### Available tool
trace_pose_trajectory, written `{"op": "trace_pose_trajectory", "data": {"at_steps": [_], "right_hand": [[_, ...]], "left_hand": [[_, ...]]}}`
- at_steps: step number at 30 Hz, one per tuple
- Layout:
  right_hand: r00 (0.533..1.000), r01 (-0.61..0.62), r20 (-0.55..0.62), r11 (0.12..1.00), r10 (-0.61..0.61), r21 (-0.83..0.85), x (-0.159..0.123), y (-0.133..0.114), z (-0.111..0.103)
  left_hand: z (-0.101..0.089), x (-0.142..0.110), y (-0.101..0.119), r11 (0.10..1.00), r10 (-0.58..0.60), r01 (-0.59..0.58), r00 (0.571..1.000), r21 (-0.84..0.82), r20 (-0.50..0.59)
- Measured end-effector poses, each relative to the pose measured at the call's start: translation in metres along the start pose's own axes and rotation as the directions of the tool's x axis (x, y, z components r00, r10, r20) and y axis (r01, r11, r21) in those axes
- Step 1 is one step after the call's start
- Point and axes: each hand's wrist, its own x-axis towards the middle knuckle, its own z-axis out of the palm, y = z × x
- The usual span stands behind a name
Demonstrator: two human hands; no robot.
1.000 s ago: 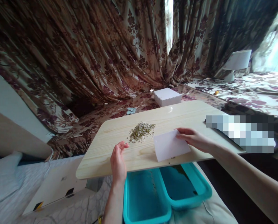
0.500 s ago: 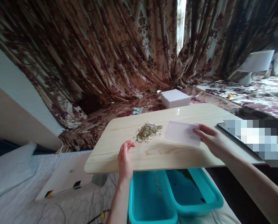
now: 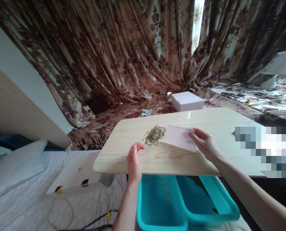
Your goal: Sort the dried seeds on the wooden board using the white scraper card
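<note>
A loose pile of small green and whitish grains point(image 3: 155, 134) lies on the pale wooden tabletop point(image 3: 119, 157). My right hand point(image 3: 204, 141) pinches the right end of a thin white sheet point(image 3: 179, 137), thumb on top. The sheet slants over the table, and its left edge meets the right side of the pile. To the left of and nearer than the grains, my left hand point(image 3: 135, 162) hovers by the table's front edge, fingers loosely bent and holding nothing.
Two turquoise tubs point(image 3: 162, 205) stand below the table's front edge, the right one with dark contents. Behind the table are a white box point(image 3: 187, 101) and a folded bluish cloth point(image 3: 146, 112). A pixelated patch covers the table's right end. A white panel point(image 3: 73, 173) lies at left.
My right hand has moved left with the white sheet, bringing its edge from beside the pile up to the grains. The view has shifted slightly; my left hand keeps its place near the pile.
</note>
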Motion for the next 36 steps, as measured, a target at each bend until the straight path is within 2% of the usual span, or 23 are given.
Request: {"op": "trace_pose_trajectory", "data": {"at_steps": [8,17,24,26,31,36], "right_hand": [[0.991,-0.02,0.132,1.0,0.02,0.0,-0.015,-0.004,0.02],[0.968,-0.036,0.244,0.998,0.05,-0.06,-0.038,-0.003,0.016],[0.915,-0.124,0.38,0.991,0.132,-0.045,-0.071,-0.013,0.017],[0.923,-0.103,0.368,0.993,0.114,-0.048,-0.072,-0.018,0.015],[0.986,0.005,0.169,0.999,0.001,-0.04,-0.05,-0.023,0.005],[0.991,0.032,0.133,0.998,-0.024,-0.053,-0.034,-0.016,0.008]], "left_hand": [[0.001,0.0,0.001,1.0,-0.002,0.002,1.0,-0.005,-0.01],[0.001,0.0,0.002,1.0,-0.014,0.014,1.0,-0.018,-0.012],[0.001,-0.001,0.004,1.0,-0.018,0.018,1.0,-0.022,-0.006],[0.001,-0.001,0.004,1.0,-0.013,0.013,1.0,-0.027,-0.004],[0.002,-0.001,0.004,0.999,-0.009,0.009,1.0,-0.035,-0.01],[0.002,-0.001,0.004,0.999,-0.024,0.024,0.999,-0.034,-0.02]]}}
